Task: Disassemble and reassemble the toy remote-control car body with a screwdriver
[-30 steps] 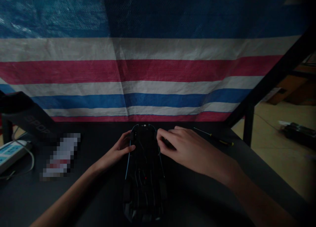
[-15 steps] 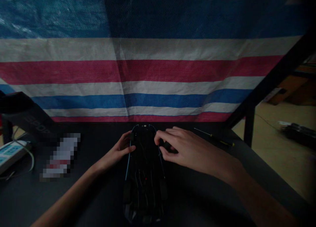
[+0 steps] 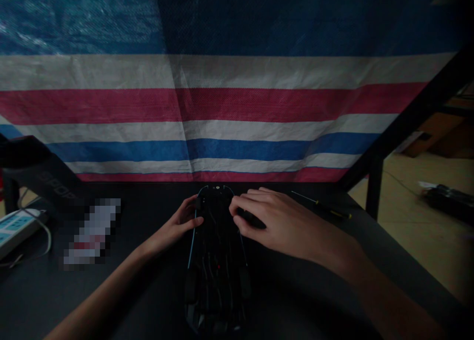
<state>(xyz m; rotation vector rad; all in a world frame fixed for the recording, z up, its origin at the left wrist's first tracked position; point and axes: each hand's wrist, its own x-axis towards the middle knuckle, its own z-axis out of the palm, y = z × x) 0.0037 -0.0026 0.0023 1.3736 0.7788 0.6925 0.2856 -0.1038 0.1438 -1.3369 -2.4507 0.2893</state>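
Note:
A dark toy car lies upside down on the black table, its underside up and thin blue trim along its edges. My left hand grips its far left side, thumb on the underside and the other fingers partly hidden behind the edge. At the far right side of the car, my right hand is closed round a dark wheel, with thumb and forefinger pinched near the car's edge. Whether this wheel is joined to the car is too dark to tell. The near wheels show on the car.
A screwdriver with a black and yellow handle lies right of my right hand. On the left are a power strip with a cable, a dark bag-like item and a blurred pale item. A striped sheet hangs behind the table.
My right thumb and fingers have drawn closer together and shifted slightly left round the wheel. My left hand and the toy car have stayed in place.

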